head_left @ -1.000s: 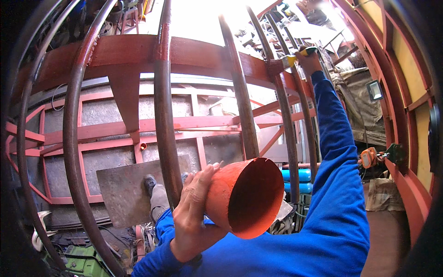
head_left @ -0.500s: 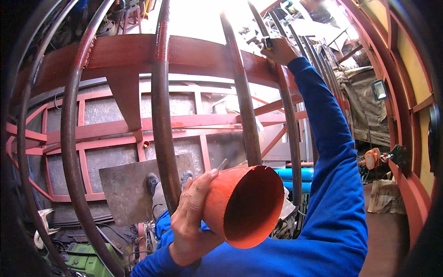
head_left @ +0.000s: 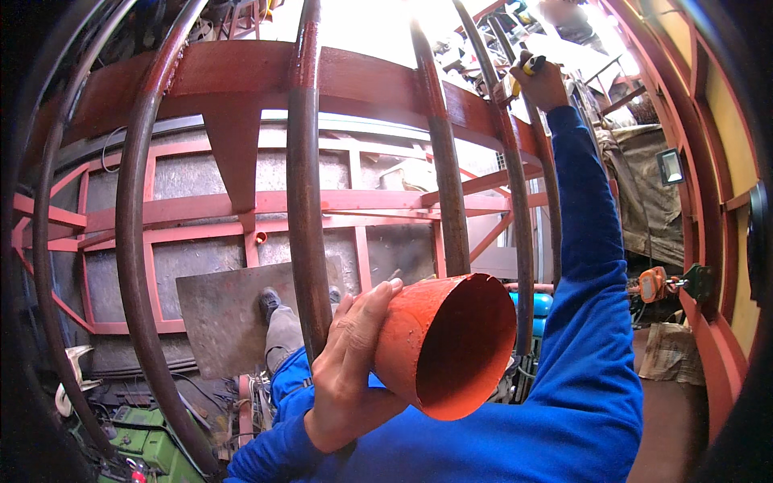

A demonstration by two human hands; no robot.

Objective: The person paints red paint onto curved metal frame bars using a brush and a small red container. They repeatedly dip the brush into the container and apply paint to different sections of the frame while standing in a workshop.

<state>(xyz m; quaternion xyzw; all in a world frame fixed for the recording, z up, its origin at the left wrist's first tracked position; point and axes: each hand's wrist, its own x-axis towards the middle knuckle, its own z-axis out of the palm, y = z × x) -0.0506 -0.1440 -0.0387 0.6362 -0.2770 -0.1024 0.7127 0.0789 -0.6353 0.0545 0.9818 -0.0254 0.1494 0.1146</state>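
My left hand (head_left: 348,370) grips an orange-red cylindrical paint pot (head_left: 400,342) in front of my chest, its mouth tilted to the right and toward me. The pot's inner floor is too dark to make out. Farther up and to the right, my right hand (head_left: 549,87) closes round the dark and yellow handle of a paintbrush (head_left: 507,90). The brush's pale head is against a dark metal bar (head_left: 506,133), near where it meets a red-brown beam (head_left: 362,80). Wet-looking red-brown paint coats the upper part of a nearby bar (head_left: 305,60); lower down it is bare dark metal.
Several upright bars stand between me and a pinkish-red frame (head_left: 185,213) below. A metal sheet (head_left: 221,322) lies under my feet. A green machine (head_left: 141,443) sits at lower left, blue cylinders (head_left: 531,304) behind my right arm, and an orange hoist (head_left: 654,286) at right.
My right hand with the paintbrush has moved right, and the brush head now shows against a bar. The paint pot has shifted slightly right and up in view, still in my left hand.
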